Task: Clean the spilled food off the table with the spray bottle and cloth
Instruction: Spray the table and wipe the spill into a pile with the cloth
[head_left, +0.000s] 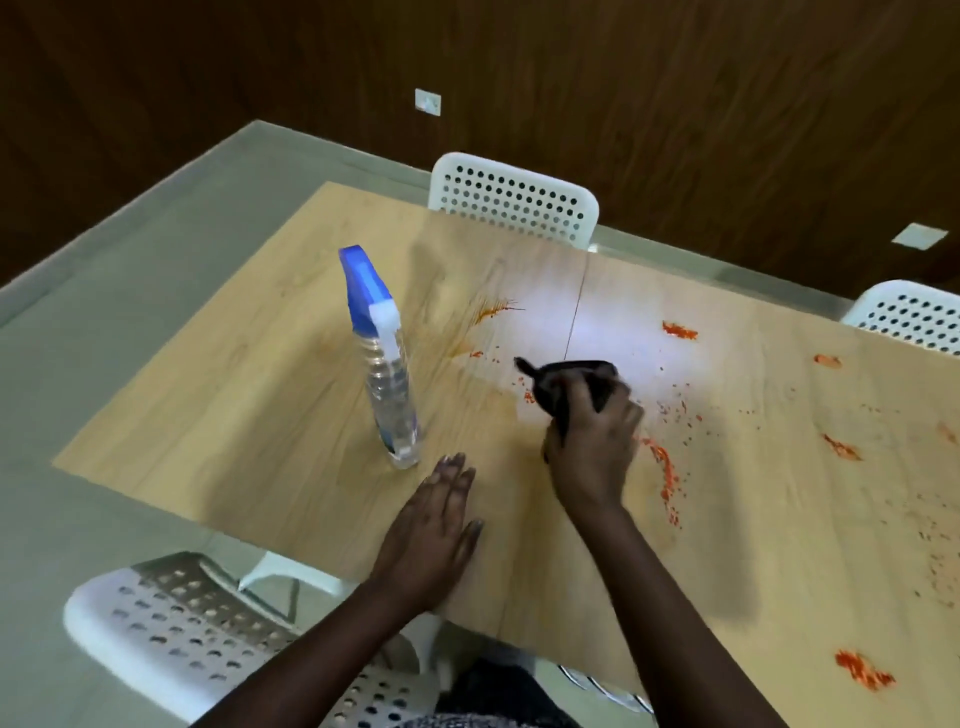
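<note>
1. Wooden tabletop (291, 467) fills the view, with dark panelled wall behind and pale floor around it; nearest me, a white perforated chair (171, 639) sits tucked at the near edge.
2. My left hand (436, 535) lies flat on the table near that edge, fingers straight, gripping nothing; I judge it a brace.
3. My right hand (592, 436) is further in, fingers curled round the dark cloth (566, 382), which is bunched and pressed to the surface.
4. Spilled food: an orange-red streak (662, 467) lies just to the right of my right hand, its long axis running roughly toward me and away. Fine specks (675, 410) scatter beyond it. My right hand is the nearer; nothing stands between cloth and streak.
5. Further patches sit well to the right: one at the near edge (862, 670), others mid-table (841, 447) and beyond (678, 330). A smeared trace (488, 312) lies ahead to the left.
6. Spray bottle (384, 358) stands upright left of the cloth, apart from both hands, blue trigger head on top.
7. Two more white chairs (514, 200) stand at the far side.
8. Assessment: wiping under way; most of the spill remains.
</note>
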